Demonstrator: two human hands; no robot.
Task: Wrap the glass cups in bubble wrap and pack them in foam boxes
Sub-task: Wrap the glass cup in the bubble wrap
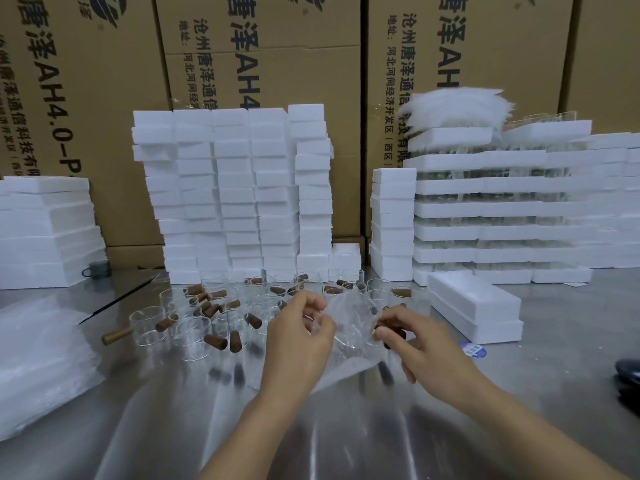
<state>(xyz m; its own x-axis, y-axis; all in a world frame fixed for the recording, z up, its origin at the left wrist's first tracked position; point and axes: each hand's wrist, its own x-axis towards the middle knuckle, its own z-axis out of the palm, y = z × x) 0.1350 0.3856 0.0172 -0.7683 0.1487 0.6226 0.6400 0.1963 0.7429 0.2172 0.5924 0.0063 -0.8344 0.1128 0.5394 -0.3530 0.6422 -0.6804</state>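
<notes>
The wrap is best drawn snug round the cup, its loose edge tucked under and the handle covered, so nothing rattles in the box. At centre frame the cup is held just above the desk, inside the wrap. The wrap's edge is pinched by the left hand at the cup's left. The handle is gripped by the right hand at its right.

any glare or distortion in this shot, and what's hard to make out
Head view: bright streaks of glare run across the shiny metal table; the wide lens bows the cartons toward the edges; the clear glass cups and the bubble wrap blend into the reflections, with soft outlines.
</notes>
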